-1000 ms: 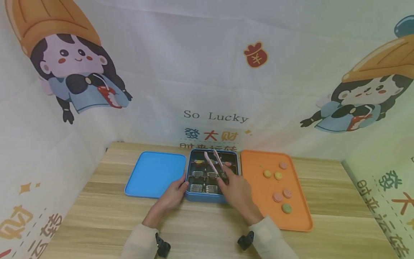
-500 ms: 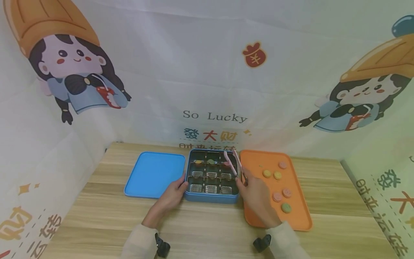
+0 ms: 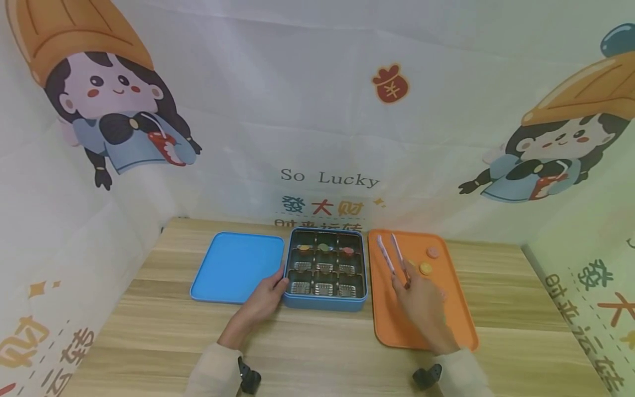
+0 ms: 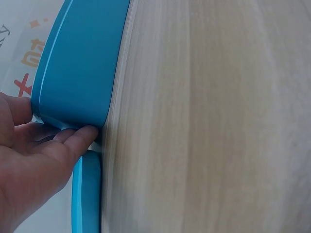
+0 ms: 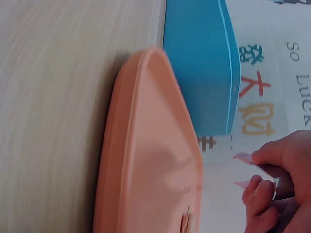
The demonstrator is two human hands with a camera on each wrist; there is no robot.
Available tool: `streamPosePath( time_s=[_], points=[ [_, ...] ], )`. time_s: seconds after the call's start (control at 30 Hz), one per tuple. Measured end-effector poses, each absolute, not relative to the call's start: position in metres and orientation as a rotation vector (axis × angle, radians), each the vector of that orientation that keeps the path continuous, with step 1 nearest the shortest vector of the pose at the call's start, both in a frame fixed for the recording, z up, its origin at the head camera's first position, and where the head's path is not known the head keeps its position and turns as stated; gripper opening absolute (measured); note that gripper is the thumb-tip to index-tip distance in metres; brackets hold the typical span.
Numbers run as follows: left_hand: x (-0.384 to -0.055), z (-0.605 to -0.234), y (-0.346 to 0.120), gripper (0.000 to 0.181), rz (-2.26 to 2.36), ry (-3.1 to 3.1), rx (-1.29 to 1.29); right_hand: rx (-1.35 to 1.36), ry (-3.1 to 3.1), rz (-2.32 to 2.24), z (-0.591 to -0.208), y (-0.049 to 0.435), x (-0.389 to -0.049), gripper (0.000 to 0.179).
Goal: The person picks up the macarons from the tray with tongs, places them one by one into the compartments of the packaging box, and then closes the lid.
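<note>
My left hand [image 3: 267, 298] holds the near left corner of a blue tin box [image 3: 324, 303], thumb at the rim and fingers along the side [image 4: 73, 141]. Inside, a dark divided insert has a yellow macaron [image 3: 304, 248], a green macaron [image 3: 324, 247] and a pink macaron [image 3: 348, 251] in its back row. Over the orange tray [image 3: 392, 331], my right hand [image 3: 421, 300] grips pale pink tongs [image 3: 386, 256], their two arms spread with nothing between. A yellow macaron [image 3: 425, 268] and a pink macaron [image 3: 433, 252] lie near the hand, which hides others.
A flat blue lid [image 3: 238, 267] lies left of the box. Box and tray stand side by side on the wooden table [image 3: 317, 342]. A printed white cloth [image 3: 317, 110] hangs behind the table and at both sides.
My right hand has moved right with the tongs, from above the box to above the orange tray, covering several macarons. My left hand and the box have stayed put.
</note>
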State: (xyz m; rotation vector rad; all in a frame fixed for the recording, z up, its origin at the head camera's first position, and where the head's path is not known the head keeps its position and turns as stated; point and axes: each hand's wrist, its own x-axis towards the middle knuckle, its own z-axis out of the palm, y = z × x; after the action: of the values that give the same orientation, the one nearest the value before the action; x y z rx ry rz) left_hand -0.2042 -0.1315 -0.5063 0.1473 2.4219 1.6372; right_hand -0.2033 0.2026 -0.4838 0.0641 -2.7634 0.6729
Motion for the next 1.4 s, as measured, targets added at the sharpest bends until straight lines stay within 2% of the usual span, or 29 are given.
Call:
streamPosePath(
  time_s=[0.3, 0.7, 1.13, 1.4],
  points=[
    [-0.204, -0.504, -0.132, 0.054, 1.658, 2.403, 0.135, -0.07, -2.882, 0.629, -0.477, 0.222, -0.196, 0.025],
    [-0.203, -0.502, -0.132, 0.054, 1.637, 2.421, 0.124, -0.103, -3.004, 0.512, -0.47, 0.235, -0.19, 0.039],
    [-0.205, -0.503, -0.132, 0.054, 1.637, 2.42, 0.13, -0.058, -3.042, 0.472, -0.468, 0.236, -0.186, 0.036],
    [-0.203, -0.504, -0.132, 0.054, 1.628, 2.433, 0.129, -0.046, -3.007, 0.49, -0.473, 0.236, -0.186, 0.026]
  ],
)
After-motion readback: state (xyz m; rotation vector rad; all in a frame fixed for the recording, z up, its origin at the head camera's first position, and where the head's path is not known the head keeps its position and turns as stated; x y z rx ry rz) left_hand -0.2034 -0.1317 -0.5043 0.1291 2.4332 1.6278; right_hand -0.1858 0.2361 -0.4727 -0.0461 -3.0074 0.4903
